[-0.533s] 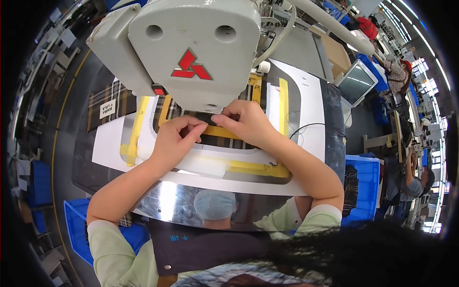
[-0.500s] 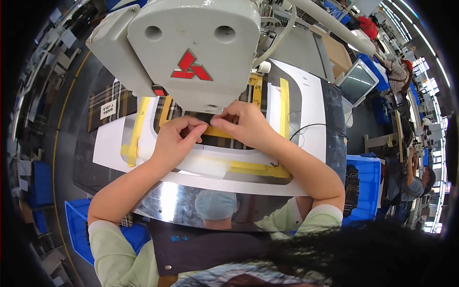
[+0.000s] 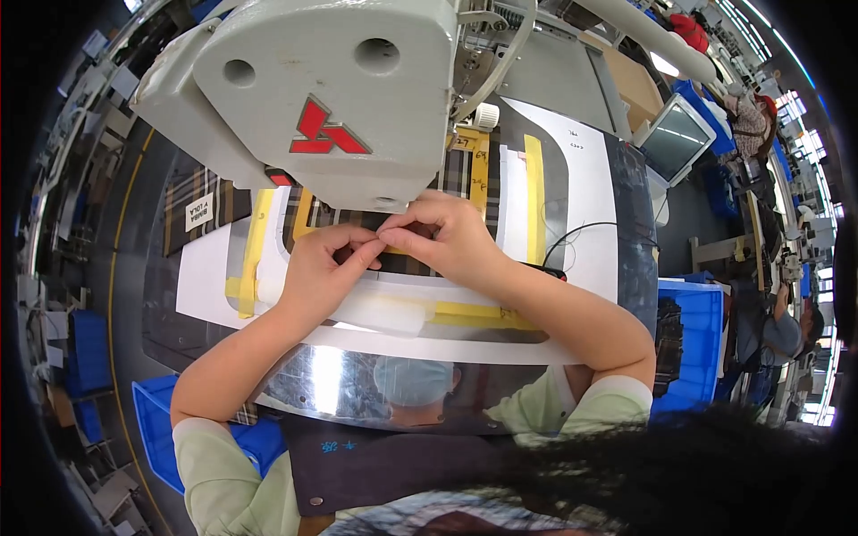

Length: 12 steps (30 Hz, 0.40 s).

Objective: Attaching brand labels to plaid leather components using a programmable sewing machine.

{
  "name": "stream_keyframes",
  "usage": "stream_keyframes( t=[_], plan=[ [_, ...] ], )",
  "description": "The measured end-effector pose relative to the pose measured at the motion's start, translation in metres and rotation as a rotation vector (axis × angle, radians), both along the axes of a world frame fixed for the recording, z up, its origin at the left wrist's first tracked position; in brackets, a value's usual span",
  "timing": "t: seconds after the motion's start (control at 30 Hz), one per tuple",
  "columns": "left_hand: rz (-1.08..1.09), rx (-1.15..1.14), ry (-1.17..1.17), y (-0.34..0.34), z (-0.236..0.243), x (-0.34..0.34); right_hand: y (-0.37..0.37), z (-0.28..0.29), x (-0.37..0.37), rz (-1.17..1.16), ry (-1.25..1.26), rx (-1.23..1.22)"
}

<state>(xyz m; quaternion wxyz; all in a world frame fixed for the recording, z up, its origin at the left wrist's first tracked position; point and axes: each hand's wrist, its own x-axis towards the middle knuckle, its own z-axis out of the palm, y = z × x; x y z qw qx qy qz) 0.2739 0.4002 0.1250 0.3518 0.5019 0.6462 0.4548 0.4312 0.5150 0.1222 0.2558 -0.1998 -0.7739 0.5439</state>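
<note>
Below the sewing machine head (image 3: 308,71), my two hands meet fingertip to fingertip. My left hand (image 3: 323,268) is closed in a pinch, thumb against forefinger. My right hand (image 3: 451,239) pinches as well, its fingertips touching those of the left. Anything held between them is too small to make out. Under the hands lies a yellow frame (image 3: 480,174) around dark plaid fabric (image 3: 457,170), partly hidden by hands and machine. White sheets (image 3: 590,188) and a plate edged with yellow tape (image 3: 534,196) surround it.
A folded plaid piece with a white label (image 3: 174,201) lies left of the machine. Blue bins stand low at left (image 3: 154,438) and right (image 3: 703,344). A thin black cable (image 3: 585,223) crosses the right side, near a screen (image 3: 677,134). Another person (image 3: 782,330) sits far right.
My fingertips have come together, where a small gap showed between the hands before. The whole view has shifted a little, so the machine head appears further left.
</note>
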Motion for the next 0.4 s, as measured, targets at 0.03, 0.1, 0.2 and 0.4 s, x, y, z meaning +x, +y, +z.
stream_keyframes(
  t=[0.03, 0.1, 0.2, 0.4],
  plan=[
    [0.006, -0.035, 0.012, 0.000, 0.003, 0.002, 0.000, 0.001, 0.000, 0.006, 0.000, 0.009],
    [0.010, -0.071, 0.029, 0.000, 0.006, 0.005, 0.000, 0.000, 0.000, -0.023, -0.005, 0.023],
    [0.081, -0.117, -0.067, -0.001, 0.008, 0.008, 0.001, 0.000, 0.001, -0.043, -0.034, 0.078],
    [0.129, -0.161, 0.229, 0.000, 0.019, 0.012, 0.037, 0.016, 0.006, -0.071, -0.372, 0.324]
  ],
)
